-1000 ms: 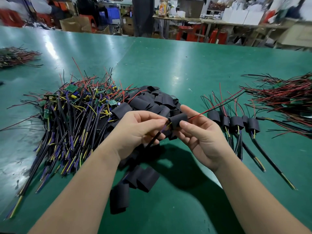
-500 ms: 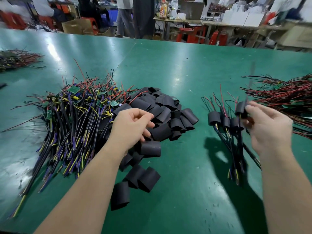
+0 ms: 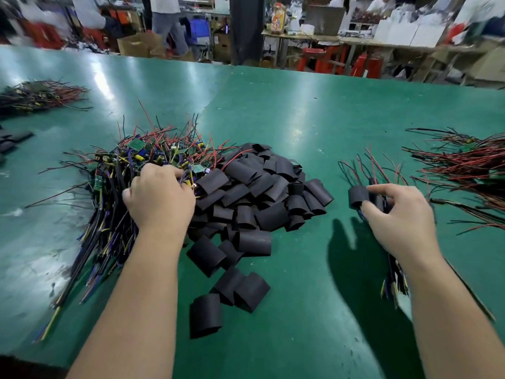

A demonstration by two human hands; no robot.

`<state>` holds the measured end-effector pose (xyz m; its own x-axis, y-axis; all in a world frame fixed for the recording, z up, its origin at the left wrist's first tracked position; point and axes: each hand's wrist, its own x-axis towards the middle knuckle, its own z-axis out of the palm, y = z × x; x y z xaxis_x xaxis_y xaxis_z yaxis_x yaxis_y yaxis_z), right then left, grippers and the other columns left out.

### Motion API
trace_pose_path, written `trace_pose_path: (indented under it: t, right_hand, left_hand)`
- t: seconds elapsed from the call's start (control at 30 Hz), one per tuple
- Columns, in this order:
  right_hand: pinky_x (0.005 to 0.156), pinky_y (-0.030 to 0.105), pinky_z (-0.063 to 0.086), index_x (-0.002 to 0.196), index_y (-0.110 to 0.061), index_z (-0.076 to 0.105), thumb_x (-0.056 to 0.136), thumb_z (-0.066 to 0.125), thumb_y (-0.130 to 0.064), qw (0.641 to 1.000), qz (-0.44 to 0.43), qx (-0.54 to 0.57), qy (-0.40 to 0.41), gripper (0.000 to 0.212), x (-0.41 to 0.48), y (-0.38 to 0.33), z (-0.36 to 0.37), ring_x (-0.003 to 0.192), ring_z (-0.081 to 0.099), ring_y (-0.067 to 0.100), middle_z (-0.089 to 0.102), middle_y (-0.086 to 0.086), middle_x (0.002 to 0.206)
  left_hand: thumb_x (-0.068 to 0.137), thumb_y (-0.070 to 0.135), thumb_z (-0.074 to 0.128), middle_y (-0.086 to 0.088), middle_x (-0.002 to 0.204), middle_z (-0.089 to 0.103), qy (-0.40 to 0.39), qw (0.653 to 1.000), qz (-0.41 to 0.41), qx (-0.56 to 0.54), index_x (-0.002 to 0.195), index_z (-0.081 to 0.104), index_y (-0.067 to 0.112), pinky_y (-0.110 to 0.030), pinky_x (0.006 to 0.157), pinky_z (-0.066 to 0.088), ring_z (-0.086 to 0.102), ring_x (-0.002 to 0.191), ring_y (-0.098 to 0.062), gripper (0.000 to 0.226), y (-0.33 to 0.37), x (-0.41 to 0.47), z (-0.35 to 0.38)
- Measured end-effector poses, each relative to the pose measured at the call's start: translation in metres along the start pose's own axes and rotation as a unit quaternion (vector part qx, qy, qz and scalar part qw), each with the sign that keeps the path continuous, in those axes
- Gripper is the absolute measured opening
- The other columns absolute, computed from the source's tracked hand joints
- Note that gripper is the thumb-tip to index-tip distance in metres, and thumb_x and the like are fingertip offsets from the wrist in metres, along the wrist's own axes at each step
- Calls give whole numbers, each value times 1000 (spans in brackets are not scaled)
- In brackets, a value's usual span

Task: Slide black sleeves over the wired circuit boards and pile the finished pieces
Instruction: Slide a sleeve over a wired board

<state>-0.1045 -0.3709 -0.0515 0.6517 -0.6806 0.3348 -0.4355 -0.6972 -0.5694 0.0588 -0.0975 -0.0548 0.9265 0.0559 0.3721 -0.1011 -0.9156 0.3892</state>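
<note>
Left hand: palm down, knuckles up, fingers curled into the near right edge of the heap of wired boards; fingertips buried among wires, so grip on any single board impossible to tell. Probable purpose: fishing out the next bare board for sleeving. Forearm straight in from the front edge, wrist level. Right hand: palm down, forefinger over and thumb under the sleeved ends of the finished pieces, pinching them; remaining fingers curled loosely behind. Probable purpose: setting down or squaring the small bundle, sleeved ends level, red and black leads fanned away, coloured tails trailing back under the wrist. Between the hands: heap of black sleeves, touching the board heap on its right side, within easy reach of either hand; several strays nearer the front edge. Right of the finished pieces, apart from them: larger sheaf of red and black leads, sleeving not discernible. Far left: another bundle of wired parts and a few flat sleeves at the frame edge. Beneath everything: green table, glossy under overhead light. Beyond: blurred workshop benches, cartons, red stools. Judged stage: between pieces, with a small finished pile and a large stock of bare boards remaining.
</note>
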Motion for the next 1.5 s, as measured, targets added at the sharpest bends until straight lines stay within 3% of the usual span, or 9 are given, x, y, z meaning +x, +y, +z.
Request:
trace_pose_path:
  t: [0.23,0.4,0.57,0.77,0.87,1.0,1.23,1.37,1.5]
  right_hand:
    - [80,20,31,100,-19,70,83,64,-9,998,-21,50,21,21,-10,-11,5,89,48,11,52,-4,94]
    - [84,24,38,101,-20,69,83,62,-9,996,-29,89,15,22,-16,-17,10,87,55,15,58,-1,98]
    - [84,31,45,101,-22,69,84,62,-10,993,-26,112,-12,22,-21,-21,12,89,58,19,61,0,99]
    - [87,33,49,101,-21,69,85,62,-10,991,-11,133,-28,21,-21,-23,12,90,61,19,64,1,98]
    - [76,19,49,96,-24,69,85,64,-9,981,-19,183,-55,19,-22,-25,11,84,63,9,68,-4,93]
    - [69,17,49,96,-25,70,88,60,1,909,-2,376,-179,29,-29,-37,14,76,67,8,74,-3,86]
    - [60,17,50,113,-21,64,70,64,-6,663,101,676,-307,45,-39,-57,20,70,65,16,67,14,109]
    - [58,15,52,94,-16,73,67,66,-8,687,104,675,-249,29,-35,-55,16,65,67,14,67,11,85]
    - [61,16,53,88,-19,77,67,66,-5,721,78,639,-257,27,-38,-53,20,68,70,15,72,4,80]
  left_hand:
    - [80,0,70,-13,117,53,67,971,49,-225,120,62,12,-19,83,39,60,79,-24,43,-3,2,-2]
    - [80,-1,70,-12,117,61,90,945,80,-304,132,53,11,-36,89,52,61,71,-18,55,6,-3,-3]
    - [82,9,73,5,87,62,77,944,26,-320,131,53,11,-6,73,39,56,61,3,53,5,-3,3]
    - [94,13,55,-8,100,69,122,877,-92,-455,126,59,7,-31,86,52,64,85,-18,32,4,8,6]
    - [96,5,45,8,84,62,127,847,-27,-515,113,63,16,-19,69,52,60,68,1,28,12,4,2]
    - [96,-1,45,15,86,62,0,850,129,-510,105,59,35,-12,66,47,55,64,2,40,26,-11,-2]
    - [89,-7,41,12,93,59,-150,845,294,-420,117,61,12,-5,77,38,53,78,11,39,50,-46,1]
    - [94,7,44,0,102,62,-163,861,327,-354,124,61,22,-29,91,44,56,98,-14,38,50,-50,1]
    - [97,29,44,13,90,64,-145,863,322,-363,117,66,22,-28,80,49,59,87,-2,30,50,-54,3]
